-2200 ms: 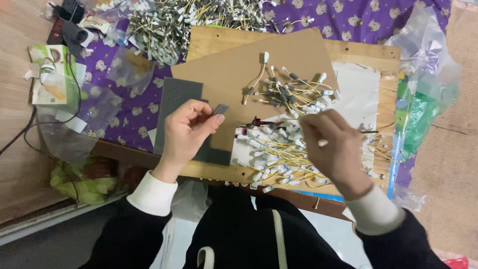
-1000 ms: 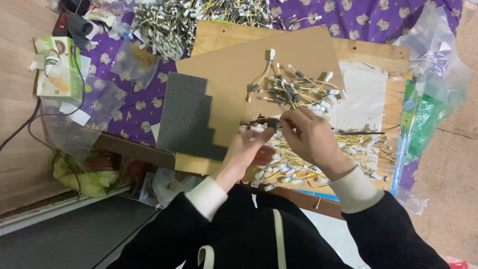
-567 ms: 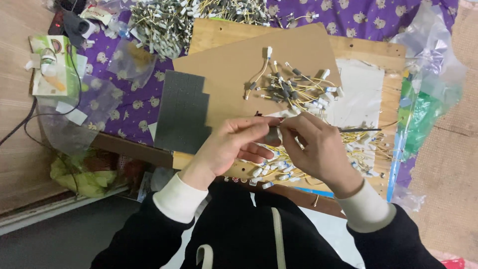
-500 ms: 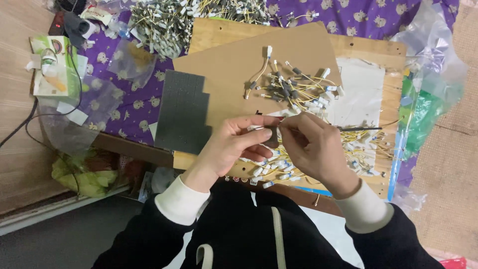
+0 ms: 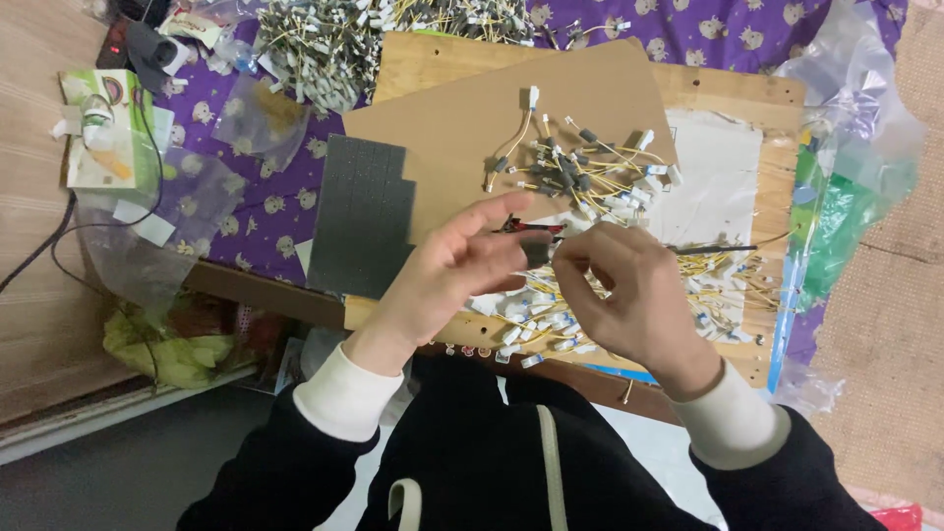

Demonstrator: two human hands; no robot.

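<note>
My left hand and my right hand meet over the front of a brown cardboard sheet. Between their fingertips they pinch a small dark piece with a thin red-tipped wire. Just beyond lies a loose pile of yellow wires with white and black ends. More such wires are spread under and right of my right hand. A dark grey foam sheet lies left of my left hand.
A wooden board sits on a purple patterned cloth. A big heap of wires lies at the back. Clear plastic bags crowd the right edge, a green box and cables the left.
My left hand left the grey foam sheet and came right to meet my right hand. Both hands now hold the small wired piece together, slightly nearer me.
</note>
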